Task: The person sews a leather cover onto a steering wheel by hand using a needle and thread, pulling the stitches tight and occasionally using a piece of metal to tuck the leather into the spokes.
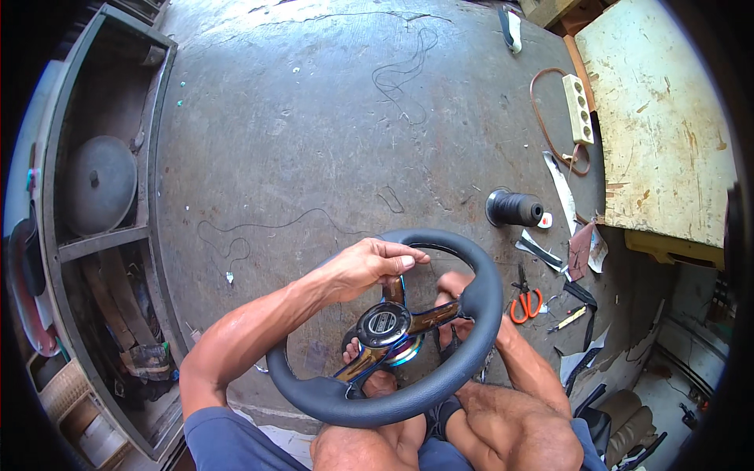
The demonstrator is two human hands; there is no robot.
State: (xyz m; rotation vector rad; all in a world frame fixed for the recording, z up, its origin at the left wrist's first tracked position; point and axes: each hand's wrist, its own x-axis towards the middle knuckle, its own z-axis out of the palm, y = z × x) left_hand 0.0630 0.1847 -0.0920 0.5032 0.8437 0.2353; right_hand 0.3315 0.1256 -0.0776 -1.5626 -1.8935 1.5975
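Observation:
A black steering wheel (488,314) with shiny bronze-and-blue spokes and a round black centre cap (383,323) rests tilted over my bent legs. Across the far part of its rim lies my left hand (375,263), thumb and fingers pressed together near the inner edge. Anything pinched there is too fine to make out. My right hand (452,289) reaches up from under the right side of the wheel into the opening beside the right spoke. It is smeared by motion, and the rim hides its wrist. Pale stitching shows along parts of the inner rim.
Right of the wheel lie orange-handled scissors (526,302), a yellow cutter (567,319), a black thread spool (514,208) and material scraps (580,250). A power strip (577,108) lies beside a worn cabinet (660,110). Loose thread (271,226) trails on the floor. A metal-framed shelf (102,243) stands left.

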